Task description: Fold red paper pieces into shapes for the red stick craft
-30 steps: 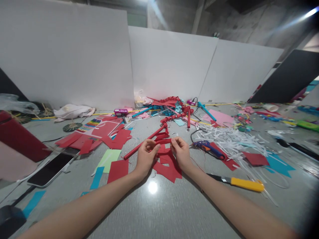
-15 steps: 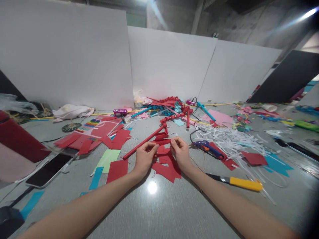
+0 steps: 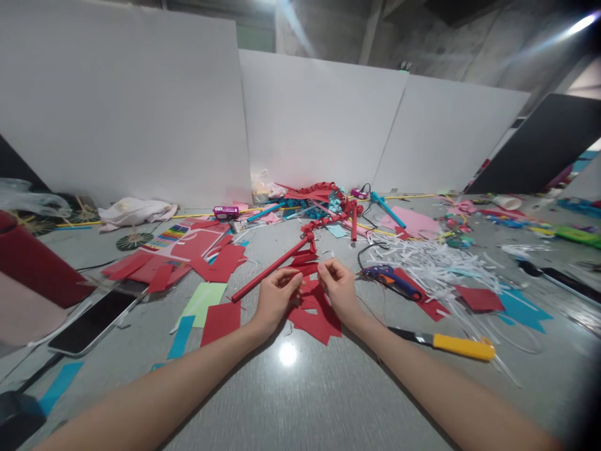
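Note:
My left hand [image 3: 276,297] and my right hand [image 3: 340,287] face each other over the middle of the table, both with thumb and fingertips pinched. Between them runs a red paper strip [image 3: 308,269], one end at each hand; its gripped ends are hidden by the fingers. Cut red paper pieces [image 3: 323,319] lie under and just in front of the hands. A rolled red paper tube [image 3: 263,275] slants beside my left hand. Beyond, a curled red paper chain [image 3: 328,219] reaches back to a heap of red and blue paper.
A blue glue gun [image 3: 392,280] and a yellow-handled cutter [image 3: 462,346] lie to the right, near shredded white paper strips [image 3: 436,266]. On the left are a phone [image 3: 96,318], red card sheets [image 3: 197,241] and a green paper [image 3: 205,300]. White panels [image 3: 319,119] stand behind.
My hands have come slightly closer together. The red strip between them has shifted a little, while the things lying on the table stay where they were.

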`<state>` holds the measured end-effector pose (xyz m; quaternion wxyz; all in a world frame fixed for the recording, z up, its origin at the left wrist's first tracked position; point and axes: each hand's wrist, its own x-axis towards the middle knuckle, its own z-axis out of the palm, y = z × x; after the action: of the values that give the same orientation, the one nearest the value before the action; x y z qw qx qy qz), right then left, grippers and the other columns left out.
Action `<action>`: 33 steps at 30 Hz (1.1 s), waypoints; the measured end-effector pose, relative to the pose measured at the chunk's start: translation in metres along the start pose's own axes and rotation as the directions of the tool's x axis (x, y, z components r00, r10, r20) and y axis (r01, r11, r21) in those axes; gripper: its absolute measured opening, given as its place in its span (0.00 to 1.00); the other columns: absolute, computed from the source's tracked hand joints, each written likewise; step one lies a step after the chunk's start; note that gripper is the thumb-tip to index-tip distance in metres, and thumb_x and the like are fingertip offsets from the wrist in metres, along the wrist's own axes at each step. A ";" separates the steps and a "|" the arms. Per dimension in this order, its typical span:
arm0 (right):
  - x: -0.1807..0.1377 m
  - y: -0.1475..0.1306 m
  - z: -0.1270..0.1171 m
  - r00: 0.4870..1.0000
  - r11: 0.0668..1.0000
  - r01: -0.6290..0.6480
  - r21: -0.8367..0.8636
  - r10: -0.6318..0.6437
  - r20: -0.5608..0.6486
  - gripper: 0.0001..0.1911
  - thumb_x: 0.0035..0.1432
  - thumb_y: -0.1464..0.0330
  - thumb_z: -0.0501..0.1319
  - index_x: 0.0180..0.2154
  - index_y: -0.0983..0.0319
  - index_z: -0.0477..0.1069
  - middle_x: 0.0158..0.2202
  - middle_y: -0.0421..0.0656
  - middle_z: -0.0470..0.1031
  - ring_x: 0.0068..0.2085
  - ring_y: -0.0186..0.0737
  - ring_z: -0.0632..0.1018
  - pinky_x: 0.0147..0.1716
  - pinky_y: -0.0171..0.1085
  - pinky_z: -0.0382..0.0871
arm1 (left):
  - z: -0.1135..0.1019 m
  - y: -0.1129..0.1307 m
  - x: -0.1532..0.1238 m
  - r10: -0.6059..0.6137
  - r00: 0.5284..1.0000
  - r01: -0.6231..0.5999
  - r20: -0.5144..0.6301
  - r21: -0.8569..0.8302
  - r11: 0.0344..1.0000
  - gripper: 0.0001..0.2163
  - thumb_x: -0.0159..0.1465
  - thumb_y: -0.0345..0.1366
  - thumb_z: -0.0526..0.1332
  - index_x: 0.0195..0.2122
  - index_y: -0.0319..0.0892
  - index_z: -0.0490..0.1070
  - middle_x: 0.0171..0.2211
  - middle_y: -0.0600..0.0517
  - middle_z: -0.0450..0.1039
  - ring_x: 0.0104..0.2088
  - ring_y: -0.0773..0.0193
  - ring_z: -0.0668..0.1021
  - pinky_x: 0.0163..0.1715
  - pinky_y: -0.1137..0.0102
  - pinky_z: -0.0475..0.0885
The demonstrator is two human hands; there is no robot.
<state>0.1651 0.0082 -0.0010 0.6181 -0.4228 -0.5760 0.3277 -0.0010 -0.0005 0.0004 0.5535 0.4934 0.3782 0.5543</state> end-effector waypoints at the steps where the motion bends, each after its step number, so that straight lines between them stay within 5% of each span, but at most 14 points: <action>1: 0.000 -0.001 0.000 1.000 1.000 0.003 0.001 -0.003 0.012 0.18 0.65 0.55 0.63 0.29 0.60 0.68 0.24 0.36 0.63 0.25 0.34 0.62 0.26 0.34 0.58 | 0.000 0.000 -0.001 -0.017 1.000 0.018 0.026 -0.014 1.000 0.18 0.60 0.48 0.69 0.42 0.38 0.76 0.27 0.50 0.76 0.23 0.65 0.77 0.24 0.70 0.74; 11: 0.001 -0.009 0.004 0.981 0.996 -0.079 0.032 0.072 0.181 0.17 0.59 0.54 0.68 0.32 0.61 0.74 0.28 0.40 0.75 0.29 0.38 0.73 0.31 0.36 0.67 | -0.001 -0.001 0.000 -0.030 0.995 0.031 0.090 -0.008 0.999 0.18 0.61 0.49 0.68 0.38 0.37 0.75 0.25 0.49 0.78 0.21 0.63 0.78 0.21 0.70 0.75; 20: 0.003 0.001 0.001 0.990 0.991 -0.134 -0.028 0.135 0.032 0.24 0.63 0.49 0.63 0.27 0.62 0.75 0.19 0.37 0.65 0.21 0.33 0.61 0.22 0.35 0.56 | -0.001 -0.008 0.003 -0.017 0.998 0.017 0.061 0.000 1.000 0.19 0.63 0.51 0.66 0.35 0.36 0.74 0.28 0.47 0.79 0.21 0.65 0.77 0.21 0.71 0.75; 33: 0.003 -0.001 0.002 0.991 0.992 -0.123 -0.037 0.124 0.044 0.24 0.64 0.50 0.62 0.26 0.63 0.76 0.19 0.36 0.64 0.21 0.33 0.63 0.22 0.34 0.57 | -0.001 -0.003 0.003 0.005 1.000 -0.005 0.010 0.016 1.000 0.19 0.64 0.52 0.64 0.36 0.38 0.71 0.26 0.51 0.77 0.17 0.68 0.74 0.16 0.75 0.69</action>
<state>0.1637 0.0110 0.0009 0.5759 -0.4605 -0.5684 0.3650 -0.0008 0.0024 -0.0025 0.5501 0.5016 0.3784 0.5501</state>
